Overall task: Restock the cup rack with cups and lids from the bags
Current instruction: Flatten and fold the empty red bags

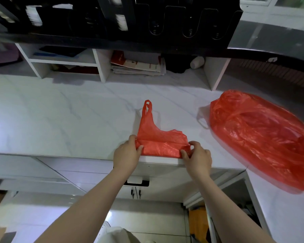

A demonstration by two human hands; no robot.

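white marbled counter (60,111): restocking looks roughly half done
left hand (126,155) and right hand (197,159) pinch the near corners of the flat empty red plastic bag (158,137); the bulging red plastic bag (261,137) lies right; black cup rack (147,37) beyond, right slots bare.

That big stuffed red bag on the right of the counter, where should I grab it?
Take the full bag by what looks like its handle loop, coming from its left side. The loop lies flat on the counter at that end, clear of the bulging, slack body. The left hand and right hand both pinch the flat bag, so free one first.
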